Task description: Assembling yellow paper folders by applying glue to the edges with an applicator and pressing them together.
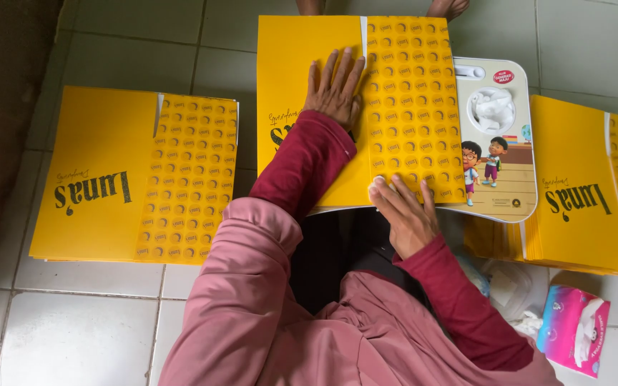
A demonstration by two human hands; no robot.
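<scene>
Pressing flat, the left hand (334, 89) lies fingers spread on the yellow sheet (309, 107), gripping nothing. The right hand (403, 214) pinches that sheet's near edge between thumb and fingers. Under both grips sits a small white table (498, 143); a yellow stack (101, 171) lies left on the floor.

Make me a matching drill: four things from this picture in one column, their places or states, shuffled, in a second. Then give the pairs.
Things:
1. left hand
2. right hand
3. tissue pack
4. small table

Places or states:
A. on the floor tiles at lower right
B. fingers spread flat on the plain yellow part of the middle sheet
C. under the middle sheet, cartoon top showing
D. at the near edge of the sheet's dotted part

Pairs: 1-B, 2-D, 3-A, 4-C
</scene>
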